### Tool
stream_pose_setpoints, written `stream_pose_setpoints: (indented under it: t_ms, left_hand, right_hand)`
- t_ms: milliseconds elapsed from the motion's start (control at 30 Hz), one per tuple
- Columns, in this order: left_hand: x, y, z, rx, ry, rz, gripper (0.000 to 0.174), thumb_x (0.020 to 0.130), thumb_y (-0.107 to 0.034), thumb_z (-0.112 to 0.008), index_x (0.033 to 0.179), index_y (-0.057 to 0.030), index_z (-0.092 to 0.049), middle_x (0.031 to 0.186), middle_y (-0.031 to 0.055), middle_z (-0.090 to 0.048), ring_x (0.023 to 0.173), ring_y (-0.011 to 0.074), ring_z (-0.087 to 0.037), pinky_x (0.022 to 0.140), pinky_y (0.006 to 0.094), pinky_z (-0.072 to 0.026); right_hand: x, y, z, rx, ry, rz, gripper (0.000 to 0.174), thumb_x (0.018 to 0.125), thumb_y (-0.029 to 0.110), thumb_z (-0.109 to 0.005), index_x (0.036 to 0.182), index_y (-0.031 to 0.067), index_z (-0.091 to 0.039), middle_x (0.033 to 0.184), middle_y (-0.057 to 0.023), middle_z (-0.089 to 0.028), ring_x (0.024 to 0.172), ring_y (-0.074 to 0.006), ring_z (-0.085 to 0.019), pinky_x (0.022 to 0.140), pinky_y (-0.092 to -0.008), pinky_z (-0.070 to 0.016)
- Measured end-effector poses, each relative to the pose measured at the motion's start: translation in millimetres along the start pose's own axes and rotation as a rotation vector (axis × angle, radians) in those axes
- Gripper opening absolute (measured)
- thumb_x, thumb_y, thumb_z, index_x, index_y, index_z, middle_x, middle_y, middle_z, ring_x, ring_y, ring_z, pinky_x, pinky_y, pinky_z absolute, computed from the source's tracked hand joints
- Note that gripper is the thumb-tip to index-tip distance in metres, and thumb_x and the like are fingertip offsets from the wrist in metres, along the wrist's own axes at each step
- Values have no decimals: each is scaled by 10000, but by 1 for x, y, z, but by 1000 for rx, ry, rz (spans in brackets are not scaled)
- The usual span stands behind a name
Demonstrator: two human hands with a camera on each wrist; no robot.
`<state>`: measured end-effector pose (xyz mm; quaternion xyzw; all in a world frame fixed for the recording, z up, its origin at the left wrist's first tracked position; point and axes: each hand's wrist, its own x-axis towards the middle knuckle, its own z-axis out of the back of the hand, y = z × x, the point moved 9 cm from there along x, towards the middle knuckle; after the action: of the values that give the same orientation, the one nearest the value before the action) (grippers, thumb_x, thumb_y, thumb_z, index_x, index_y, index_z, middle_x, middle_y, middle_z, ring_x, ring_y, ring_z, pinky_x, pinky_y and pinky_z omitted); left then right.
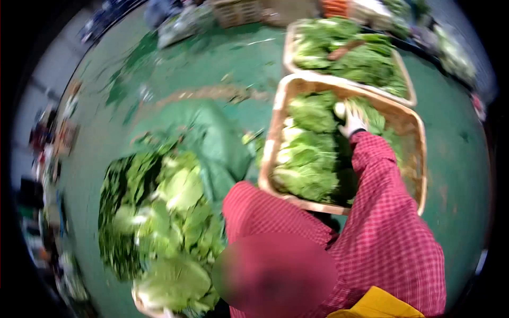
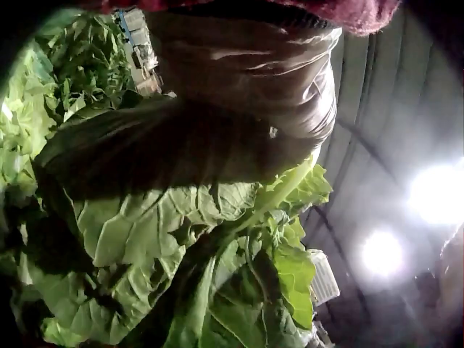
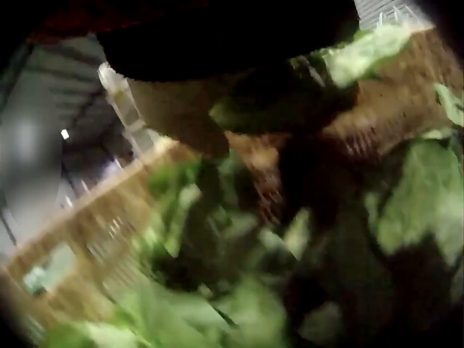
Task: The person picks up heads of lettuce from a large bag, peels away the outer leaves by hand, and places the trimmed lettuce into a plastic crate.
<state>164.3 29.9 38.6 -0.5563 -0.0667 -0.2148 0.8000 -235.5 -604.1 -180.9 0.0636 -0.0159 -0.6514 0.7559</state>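
In the head view my gloved right hand (image 1: 352, 121) is inside the near crate (image 1: 422, 159), its fingers over the pale stem end of a leafy cabbage (image 1: 374, 117). The right wrist view is dark and blurred, with the glove (image 3: 181, 109) above green leaves. A row of cabbages (image 1: 310, 151) fills the crate's left side. My left hand (image 2: 268, 80), in a pale glove, holds a leafy cabbage (image 2: 145, 225) in the left wrist view; its fingers are hidden in shadow among the leaves. In the head view the left sleeve (image 1: 270, 212) shows, with a large cabbage (image 1: 172, 283) low left.
A second crate (image 1: 290, 45) of cabbages stands just beyond, with a brownish object (image 1: 345, 49) on top. Loose leafy greens (image 1: 124, 212) lie left beside a green sack (image 1: 212, 140). Bags and baskets (image 1: 236, 13) line the far edge of the green floor (image 1: 456, 175).
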Motion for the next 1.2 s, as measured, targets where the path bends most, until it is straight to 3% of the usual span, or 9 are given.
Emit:
stream_pose_setpoints:
  t_ms: [33,100,233,333,600,833,1000,1133,1200]
  left_hand:
    - [-1,-2,-4,24,24,-1,734,651,-378,-818,1215,-10,-526,1201,187,-575,1099,302,-585,1004,458,-437]
    - [-4,-11,-13,127,63,-77,820,624,-413,-838,1259,-14,-505,1256,210,-559,1143,320,-580,1027,465,-428]
    - [-14,-2,-17,-109,100,-221,864,649,-174,-790,1371,-71,-326,1417,220,-407,1344,349,-390,1137,478,-290]
    - [-19,12,-21,-172,95,-148,989,589,-193,-905,1382,-129,-319,1451,170,-369,1365,329,-376,1123,488,-334]
    - [-36,-67,-18,290,-38,-559,825,643,-227,-899,1294,-121,-403,1431,209,-344,1347,364,-378,1127,460,-320]
    - [-82,-76,25,444,-279,-837,542,788,-341,-773,1193,-171,-454,1432,266,-297,1366,439,-327,1130,528,-316]
    - [-86,25,38,-305,-210,-130,696,890,-285,-515,1521,-191,-238,1574,126,-203,1419,361,-268,1154,557,-244]
    - [-81,-72,-3,1457,-70,-348,652,953,-563,-334,1508,-224,-288,1542,22,-323,1406,242,-328,1171,556,-186]
    - [-89,-108,-12,1314,-60,-815,650,946,-574,-373,1494,-231,-309,1511,12,-373,1275,262,-465,1156,561,-243]
  right_hand:
    - [28,-24,-86,-264,460,21,787,778,275,-619,1492,153,-311,1567,-161,-225,1457,-319,-191,1183,-470,-200]
    - [74,-67,-193,-403,475,59,687,786,291,-593,1433,133,-427,1532,-178,-309,1398,-323,-335,1139,-443,-309]
    - [68,9,-82,199,-276,321,582,766,133,-658,1338,99,-550,1379,-209,-510,1261,-357,-501,1066,-390,-405]
    - [-65,165,66,1021,-50,732,571,826,28,-564,1388,22,-467,1416,-137,-495,1315,-253,-451,1126,-395,-330]
    - [-385,369,204,1210,439,1907,772,780,149,-697,1428,-44,-322,1417,-262,-428,1319,-403,-425,1106,-467,-339]
    - [-446,374,215,1200,330,1964,880,743,258,-711,1440,-66,-283,1464,-293,-316,1360,-450,-325,1125,-504,-272]
    - [-454,354,195,1042,59,1953,797,679,270,-740,1391,110,-419,1499,-263,-305,1383,-429,-304,1099,-596,-219]
    - [-461,354,198,987,-92,1916,915,552,273,-779,1394,216,-426,1527,-213,-307,1395,-392,-307,1127,-589,-130]
    - [-457,355,205,1001,-73,1901,1007,509,298,-786,1432,205,-395,1529,-239,-292,1403,-395,-298,1140,-588,-105]
